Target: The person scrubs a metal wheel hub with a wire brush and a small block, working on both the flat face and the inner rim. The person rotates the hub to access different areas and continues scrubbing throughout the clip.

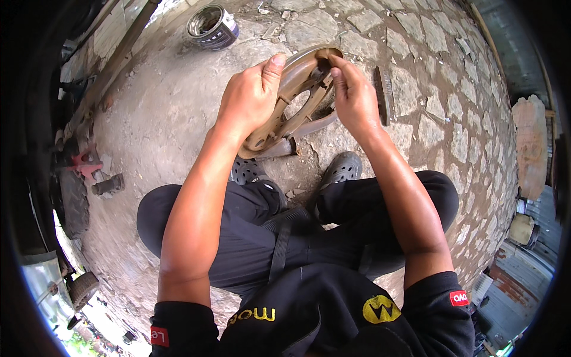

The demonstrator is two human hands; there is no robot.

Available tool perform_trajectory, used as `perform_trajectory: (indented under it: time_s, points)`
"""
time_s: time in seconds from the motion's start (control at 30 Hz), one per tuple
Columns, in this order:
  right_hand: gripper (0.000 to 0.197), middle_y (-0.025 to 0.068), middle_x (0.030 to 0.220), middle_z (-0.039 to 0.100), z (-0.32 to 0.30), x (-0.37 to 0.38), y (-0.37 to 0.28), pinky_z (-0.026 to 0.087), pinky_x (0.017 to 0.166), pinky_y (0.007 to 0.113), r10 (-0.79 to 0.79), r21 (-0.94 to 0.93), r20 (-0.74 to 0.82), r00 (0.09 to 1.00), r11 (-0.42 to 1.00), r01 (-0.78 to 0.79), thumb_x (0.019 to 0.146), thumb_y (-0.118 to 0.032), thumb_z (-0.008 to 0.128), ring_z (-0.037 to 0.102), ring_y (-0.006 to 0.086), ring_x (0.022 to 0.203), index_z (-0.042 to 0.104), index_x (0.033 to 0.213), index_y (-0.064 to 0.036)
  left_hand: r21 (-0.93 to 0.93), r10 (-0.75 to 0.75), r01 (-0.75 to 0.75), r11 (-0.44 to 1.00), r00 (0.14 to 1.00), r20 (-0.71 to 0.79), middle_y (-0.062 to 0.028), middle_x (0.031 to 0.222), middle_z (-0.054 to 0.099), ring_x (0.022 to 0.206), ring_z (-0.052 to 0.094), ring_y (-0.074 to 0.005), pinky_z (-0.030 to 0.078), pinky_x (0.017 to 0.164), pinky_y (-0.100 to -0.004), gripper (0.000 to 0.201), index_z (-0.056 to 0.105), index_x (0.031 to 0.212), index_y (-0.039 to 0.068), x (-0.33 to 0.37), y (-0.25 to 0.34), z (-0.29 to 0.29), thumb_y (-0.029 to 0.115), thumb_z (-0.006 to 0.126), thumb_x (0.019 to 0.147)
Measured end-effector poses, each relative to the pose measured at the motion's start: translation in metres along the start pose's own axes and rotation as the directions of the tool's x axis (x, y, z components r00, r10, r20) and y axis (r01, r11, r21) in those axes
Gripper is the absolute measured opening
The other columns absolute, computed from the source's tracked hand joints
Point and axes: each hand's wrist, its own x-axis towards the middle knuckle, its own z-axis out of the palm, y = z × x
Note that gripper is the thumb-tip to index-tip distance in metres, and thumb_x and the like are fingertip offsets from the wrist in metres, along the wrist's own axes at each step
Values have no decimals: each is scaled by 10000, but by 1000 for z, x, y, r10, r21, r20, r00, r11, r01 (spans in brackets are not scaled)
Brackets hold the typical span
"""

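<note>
A curved, hollow brown part (284, 119) is tilted over the ground in front of my feet. It looks dirty, with a long opening through its middle, cross ribs and a round tube-like end at the bottom; its exact kind I cannot tell. My left hand (251, 95) is closed round its left edge, thumb pointing up and fingers hidden behind. At the upper right end, my right hand (355, 98) grips the rim with bent fingers at the rounded tip. Just right of that hand lies a narrow, dark brush-like strip (381, 95) on the ground.
An open paint can (215, 34) stands at the far left. Stone paving (434, 71) covers the right side, bare concrete (148, 119) the left. A red metal piece (87, 163) and a dark cylindrical piece (108, 184) lie farther left. Corrugated sheets (505, 297) edge the right.
</note>
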Motion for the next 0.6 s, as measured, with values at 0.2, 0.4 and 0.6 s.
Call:
perform_trajectory:
  time_s: [0.2,0.4,0.6]
  points:
    - [365,189,1361,590,17,-16,-6,417,1098,457,-417,-138,38,908,898,418,955,-120,601,536,379,1292,605,1315,-55,-9,24,-24,1000,1000,1,-265,856,674,881,639,-491,520,738,-490,590,696,1042,40,0,0,2,535,374,1048]
    - [455,177,1419,548,10,-14,-3,351,1158,466,-382,-134,102,918,909,394,893,-66,628,466,377,1359,575,1343,-21,11,21,-21,1000,1000,-16,-279,855,665,881,637,-494,515,725,-501,586,693,1011,32,1,0,4,526,379,1049]
    - [487,198,1424,538,13,-18,-9,327,1175,470,-494,-130,181,851,845,518,892,-71,609,448,383,1377,550,1373,-18,35,8,-8,999,1000,-12,-275,861,672,896,639,-494,521,732,-500,588,698,996,29,0,-2,1,520,379,1050]
